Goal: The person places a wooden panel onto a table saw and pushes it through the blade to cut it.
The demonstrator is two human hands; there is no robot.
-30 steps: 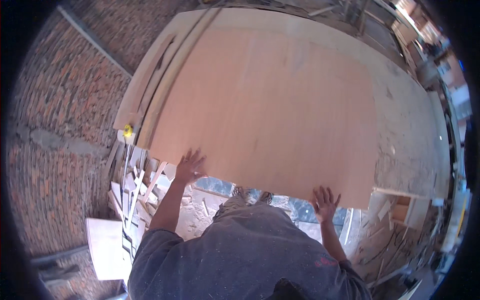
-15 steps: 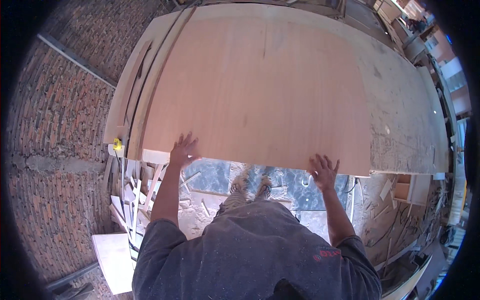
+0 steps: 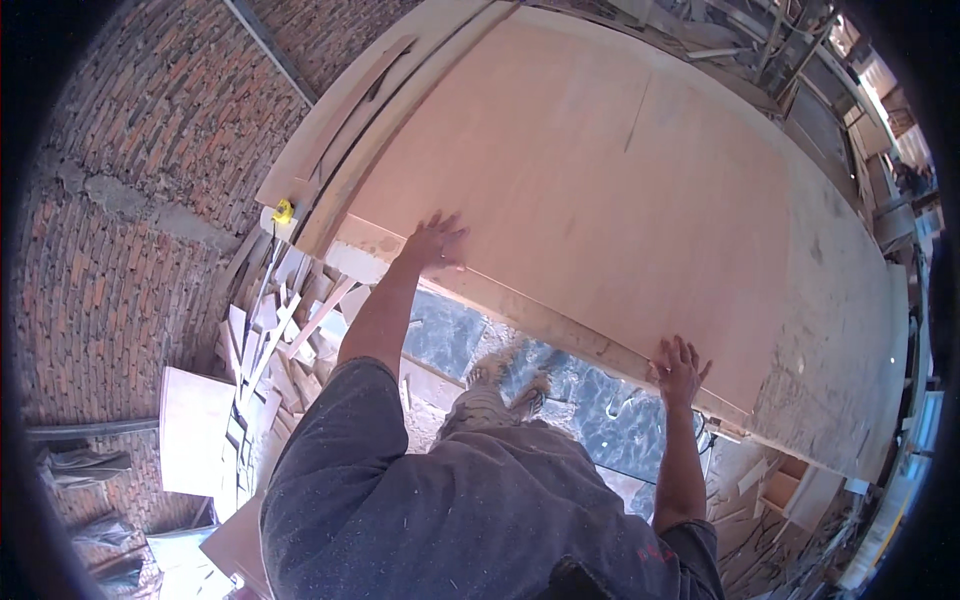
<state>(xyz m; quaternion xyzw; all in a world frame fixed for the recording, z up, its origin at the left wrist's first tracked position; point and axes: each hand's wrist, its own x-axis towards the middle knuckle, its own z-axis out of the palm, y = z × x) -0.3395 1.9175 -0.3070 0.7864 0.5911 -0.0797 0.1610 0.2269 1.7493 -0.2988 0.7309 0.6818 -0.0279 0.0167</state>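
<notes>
A large reddish plywood sheet [image 3: 570,190] lies flat on a wide workbench [image 3: 840,360] with a pale, worn top. My left hand [image 3: 437,241] rests near the sheet's left front corner, open, with its fingers spread over the wood. Farther right along the same front edge, my right hand [image 3: 680,372] is open too, fingers apart on the sheet. A strip of the bench shows between the sheet's near edge and the bench's front edge.
A yellow tape measure [image 3: 283,211] sits at the bench's left front corner. Along the left side of the sheet runs a long wooden strip [image 3: 405,135]. Offcuts [image 3: 270,340] are heaped at the floor on the left, by a brick wall [image 3: 120,300].
The plywood sheet has slid away from me, uncovering a strip of bench along its near edge. Both hands moved with it. My view has turned, so the bench now slants down to the right.
</notes>
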